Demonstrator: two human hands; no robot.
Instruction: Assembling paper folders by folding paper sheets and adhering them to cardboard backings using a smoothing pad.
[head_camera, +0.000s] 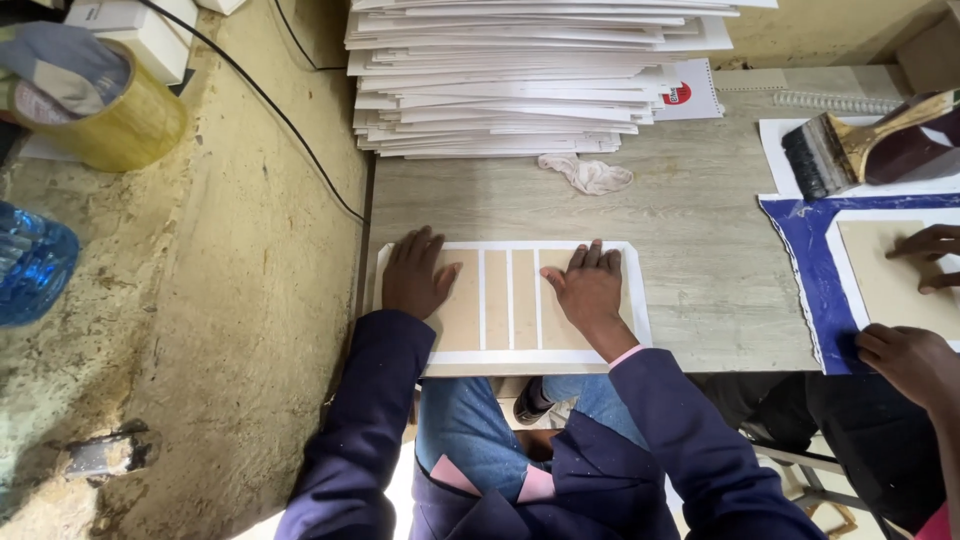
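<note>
head view: i see my left hand (415, 275) lying flat and spread, fingers wide, palm down on the left end of a white sheet (635, 290) that carries tan cardboard panels (497, 298) set side by side with thin white gaps between them. my right hand (590, 285) is also flat and open, fingers close together, pressing on the right-hand panel; neither hand grips anything. the sheet lies on a grey wooden table (700, 215), right at its near edge, just in front of my dark blue sleeves (370, 400). behind it, well apart, a tall stack of white boards (520, 75) sits at the far edge, with a crumpled white cloth (590, 175) just in front of the stack. to the right, another person's hands (925, 255) rest on a tan board laid on a blue sheet (800, 250), and a wide paintbrush (860, 150) lies beyond it on white paper. off the table at the left i see a roll of tape (120, 115), a black cable (270, 100) and a blue water bottle (30, 260).
</note>
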